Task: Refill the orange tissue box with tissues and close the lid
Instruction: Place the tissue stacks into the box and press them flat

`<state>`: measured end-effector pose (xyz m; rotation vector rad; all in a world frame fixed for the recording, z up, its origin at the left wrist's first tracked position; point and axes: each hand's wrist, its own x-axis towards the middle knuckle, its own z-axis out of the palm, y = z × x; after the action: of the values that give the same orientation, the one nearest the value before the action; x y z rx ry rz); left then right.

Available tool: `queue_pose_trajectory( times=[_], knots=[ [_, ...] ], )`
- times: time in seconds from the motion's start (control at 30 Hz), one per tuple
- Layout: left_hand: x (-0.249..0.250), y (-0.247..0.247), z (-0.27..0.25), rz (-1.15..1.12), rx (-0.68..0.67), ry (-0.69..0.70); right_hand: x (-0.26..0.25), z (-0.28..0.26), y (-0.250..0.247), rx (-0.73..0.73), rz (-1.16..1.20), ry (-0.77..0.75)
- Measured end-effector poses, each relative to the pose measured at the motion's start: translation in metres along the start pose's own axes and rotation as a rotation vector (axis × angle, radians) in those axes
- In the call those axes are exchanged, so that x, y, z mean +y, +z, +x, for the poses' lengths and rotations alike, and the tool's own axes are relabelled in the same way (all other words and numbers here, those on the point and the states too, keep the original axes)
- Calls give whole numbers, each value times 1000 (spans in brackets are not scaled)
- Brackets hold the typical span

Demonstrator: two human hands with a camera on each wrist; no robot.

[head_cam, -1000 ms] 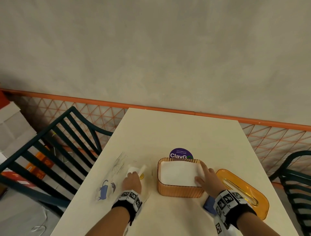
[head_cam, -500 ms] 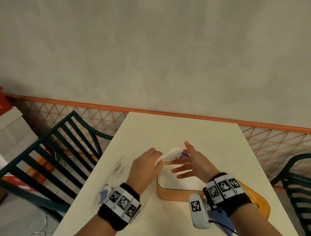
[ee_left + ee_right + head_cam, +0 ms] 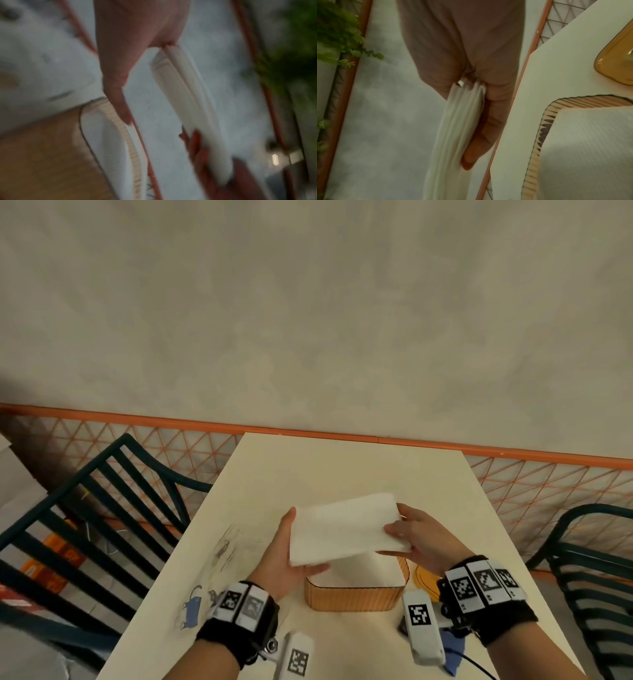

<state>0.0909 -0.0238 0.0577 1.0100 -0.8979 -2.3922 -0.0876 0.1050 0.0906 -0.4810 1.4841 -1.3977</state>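
**Tissue stack held above the open orange box**

A flat white stack of tissues (image 3: 346,529) is held between two hands above the tabletop. The left hand (image 3: 286,556) grips its left end, thumb on top and fingers (image 3: 118,94) beneath. The right hand (image 3: 419,537) pinches the right end, its fingers (image 3: 488,121) curled under the stack.

Directly below, the orange tissue box (image 3: 356,594) stands open on the cream tabletop (image 3: 342,470), with white tissues already seen inside. Its amber lid (image 3: 426,580) lies flat just to the right, mostly hidden by the right wrist. An emptied clear wrapper (image 3: 205,587) with blue print lies to the left.

The tabletop is backed by an orange lattice railing (image 3: 205,440) and a grey plaster wall (image 3: 308,320). Dark green slatted chairs (image 3: 85,525) are placed on either side.
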Motion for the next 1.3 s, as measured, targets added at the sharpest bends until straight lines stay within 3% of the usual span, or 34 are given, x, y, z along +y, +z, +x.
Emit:
queue_pose_trajectory(
  times=[0.07, 0.23, 0.43, 0.6, 0.7, 0.93, 1.17, 1.3],
  knots=[
    [4, 3, 0, -30, -41, -112, 6, 0, 0, -9, 15, 6],
    [0, 7, 10, 211, -62, -110, 17, 5, 1, 24, 139, 41],
    [0, -1, 17, 259, -113, -84, 14, 11, -5, 45, 136, -27],
    [-2, 2, 29, 325, -47, 26, 13, 21, -15, 200, 88, -60],
    [-2, 7, 36, 371, 30, 56, 18, 28, -19, 259, 62, 9],
    [-8, 14, 38, 359, 12, -84, 29, 35, -24, 284, -41, 215],
    [-3, 15, 45, 416, 61, -83, 26, 40, -14, 302, -89, 226],
    [-8, 16, 50, 485, 41, -149, 28, 43, -6, 196, -189, 280]
  ],
)
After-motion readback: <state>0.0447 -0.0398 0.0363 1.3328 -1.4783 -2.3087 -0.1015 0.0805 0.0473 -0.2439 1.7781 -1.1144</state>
